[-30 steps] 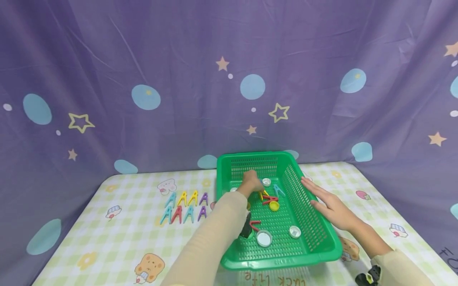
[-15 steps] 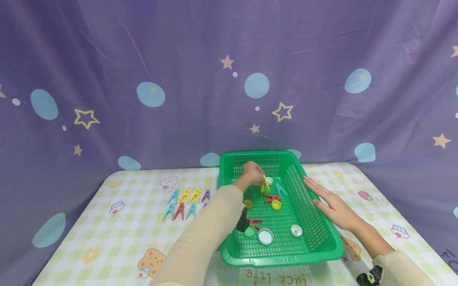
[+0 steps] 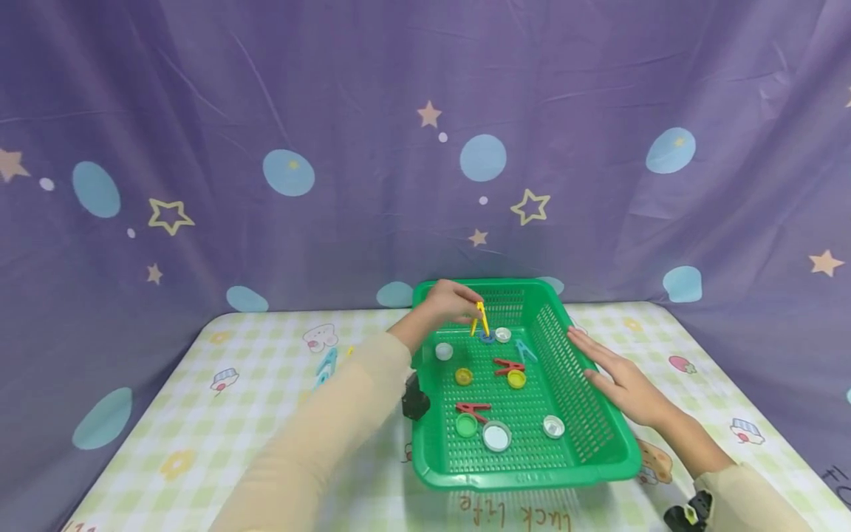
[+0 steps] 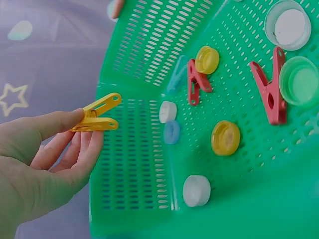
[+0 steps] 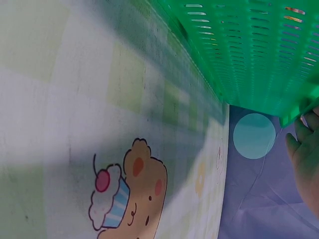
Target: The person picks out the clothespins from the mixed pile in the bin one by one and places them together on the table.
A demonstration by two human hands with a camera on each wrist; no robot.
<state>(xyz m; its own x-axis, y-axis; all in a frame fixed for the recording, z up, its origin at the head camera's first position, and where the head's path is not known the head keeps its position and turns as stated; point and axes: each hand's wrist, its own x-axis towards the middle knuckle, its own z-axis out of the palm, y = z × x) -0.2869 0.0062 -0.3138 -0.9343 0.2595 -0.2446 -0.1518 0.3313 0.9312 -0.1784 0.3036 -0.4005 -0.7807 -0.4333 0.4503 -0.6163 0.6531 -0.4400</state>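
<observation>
Above the far end of the green basket (image 3: 525,482): yellow clothespin (image 4: 94,123), joined end pinched between thumb and fingers of the left hand (image 4: 47,159), splayed legs hanging downward in the head view. Probably light, stiff, springy plastic, not fragile; joined end seems a sure hold, legs left unsqueezed. Left forearm (image 3: 332,428) slants forward across the basket's left side. Right hand (image 3: 625,388): fingers extended, resting along the right rim.
</observation>
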